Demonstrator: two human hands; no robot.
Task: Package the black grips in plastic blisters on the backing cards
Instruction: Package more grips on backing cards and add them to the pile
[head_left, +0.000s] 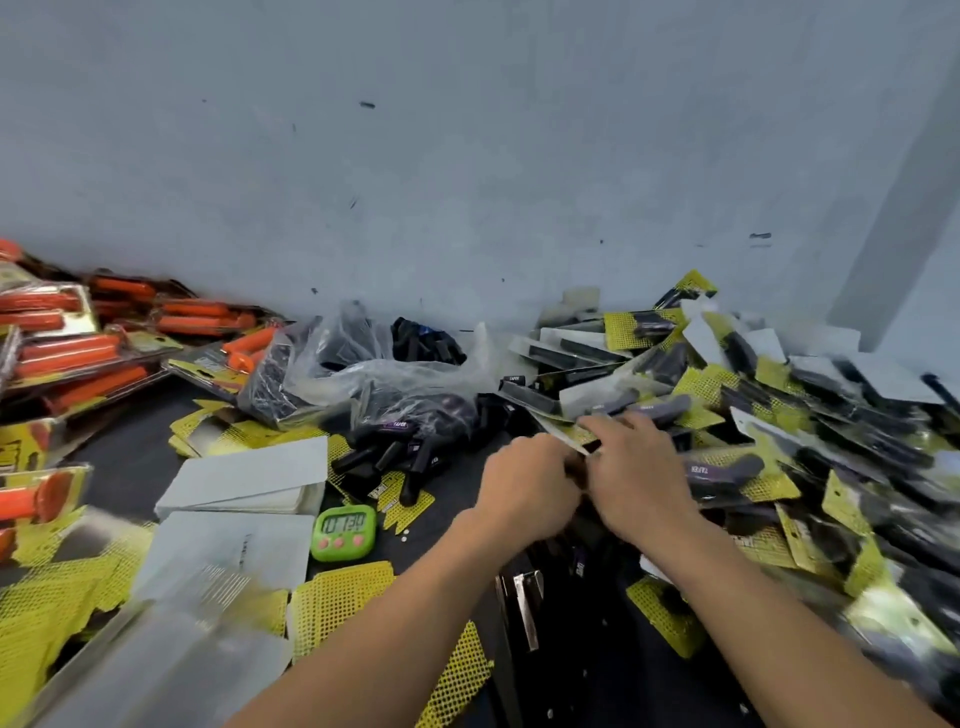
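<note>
- Holding a pack (581, 440) between both hands. My left hand (524, 488) and right hand (644, 480) have fingers curled, pinching its edges. Blur hides whether a grip is seated inside.
- Loose black grips (387, 457) lie just left on the surface (130, 462), spilling from the bag (363, 369). Spare backing cards (340, 597) sit nearer me.
- The finished pile (779, 415) slopes steeply right beside my right hand, so one nudge could slide packs into my work spot.
- Squeezing unevenly might pop the blister off its card.
</note>
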